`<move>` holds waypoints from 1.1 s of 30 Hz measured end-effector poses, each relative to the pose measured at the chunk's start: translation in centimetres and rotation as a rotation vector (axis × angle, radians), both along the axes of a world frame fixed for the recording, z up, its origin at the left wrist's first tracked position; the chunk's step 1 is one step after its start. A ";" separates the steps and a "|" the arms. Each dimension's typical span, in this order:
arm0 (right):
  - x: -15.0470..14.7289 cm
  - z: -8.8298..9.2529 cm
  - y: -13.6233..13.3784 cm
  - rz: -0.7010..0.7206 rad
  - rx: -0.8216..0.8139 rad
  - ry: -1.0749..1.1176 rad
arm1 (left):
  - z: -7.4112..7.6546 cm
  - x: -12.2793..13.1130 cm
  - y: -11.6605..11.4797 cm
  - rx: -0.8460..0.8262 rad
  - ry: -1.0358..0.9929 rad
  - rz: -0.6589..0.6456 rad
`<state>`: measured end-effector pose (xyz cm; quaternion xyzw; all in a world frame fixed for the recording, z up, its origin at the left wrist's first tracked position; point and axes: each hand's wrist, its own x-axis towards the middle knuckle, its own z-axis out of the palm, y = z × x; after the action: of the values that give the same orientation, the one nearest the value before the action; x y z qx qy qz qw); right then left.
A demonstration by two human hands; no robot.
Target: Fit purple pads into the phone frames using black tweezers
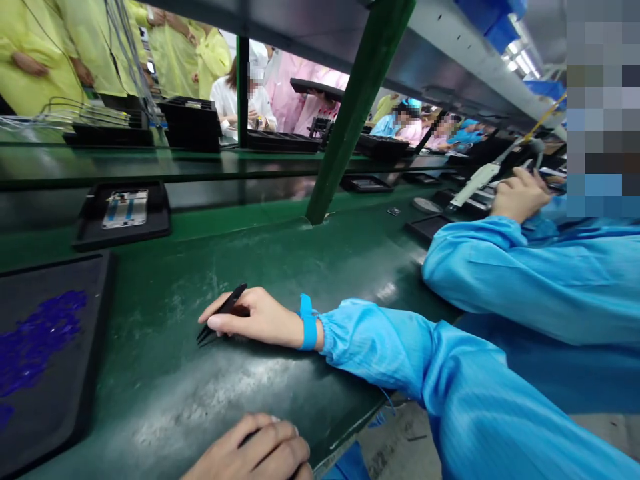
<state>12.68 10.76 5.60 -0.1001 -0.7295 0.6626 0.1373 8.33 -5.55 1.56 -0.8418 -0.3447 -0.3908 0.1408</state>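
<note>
My right hand (257, 317), in a blue sleeve with a blue wrist strap, rests on the green work surface (165, 287). It is closed around black tweezers (233, 298), whose tips point down to the left with nothing visible between them. At the bottom edge lies my left hand (260, 453), palm down near the bench's front edge. Its fingers are loosely bent with a small gap between them, and no object shows in it. On the left, a black tray (83, 373) carries a heap of small dark-blue film-like pieces (45, 337).
A black tray (163, 230) with a phone-like metal part (126, 209) sits farther back. A green post (357, 113) rises from the bench beneath a long shelf. On the right, a co-worker's sleeve (530, 280) and hand (520, 195) are near a white-handled tool (475, 185).
</note>
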 end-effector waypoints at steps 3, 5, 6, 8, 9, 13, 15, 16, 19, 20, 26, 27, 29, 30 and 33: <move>-0.1 -0.1 -0.1 0.000 -0.104 0.012 | 0.1 -0.2 0.0 -0.006 0.026 -0.011; -0.1 -0.1 -0.1 -0.001 -0.128 -0.004 | 0.2 -0.4 0.0 -0.004 0.034 -0.023; -0.1 -0.2 -0.1 -0.005 -0.125 -0.011 | 0.3 -0.4 0.1 -0.001 0.037 -0.026; -0.2 -0.2 0.0 -0.008 -0.111 -0.014 | 0.3 -0.5 0.2 0.004 0.043 -0.031; -0.2 -0.2 0.1 -0.008 -0.104 -0.012 | 0.3 -0.6 0.2 0.004 0.046 -0.033; -0.2 -0.1 0.1 -0.005 -0.099 -0.013 | 0.5 -0.8 0.3 -0.001 0.062 -0.038; -0.2 0.1 0.0 -0.008 -0.096 -0.013 | 0.6 -0.9 0.1 -0.009 0.082 -0.034; -0.2 0.3 0.0 -0.014 -0.095 -0.011 | 0.6 -0.9 0.0 -0.021 0.095 -0.030; -0.2 0.6 -0.1 -0.042 -0.090 -0.015 | 0.6 -0.9 -0.4 -0.074 0.128 -0.015; -0.2 0.8 -0.1 -0.048 -0.084 -0.022 | 0.5 -0.8 -0.5 -0.094 0.132 -0.014; -0.2 1.1 0.2 -0.030 -0.025 -0.060 | 1.2 -1.0 -0.7 -0.162 0.118 -0.034; -0.2 1.1 0.2 -0.033 -0.018 -0.066 | 1.5 -1.2 -0.7 -0.183 0.147 -0.043; -0.3 1.1 0.3 -0.045 -0.006 -0.074 | 2.1 -1.7 -0.8 -0.235 0.223 -0.069; -0.3 1.1 0.3 -0.049 -0.002 -0.073 | 2.4 -2.0 -0.8 -0.262 0.260 -0.084; -0.5 1.3 0.2 -0.050 0.023 -0.061 | 3.3 -2.7 -0.8 -0.319 0.318 -0.101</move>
<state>12.22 10.98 6.94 -0.1368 -0.7380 0.6473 0.1330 5.63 -6.35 4.83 -0.9206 -0.3330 -0.2001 0.0386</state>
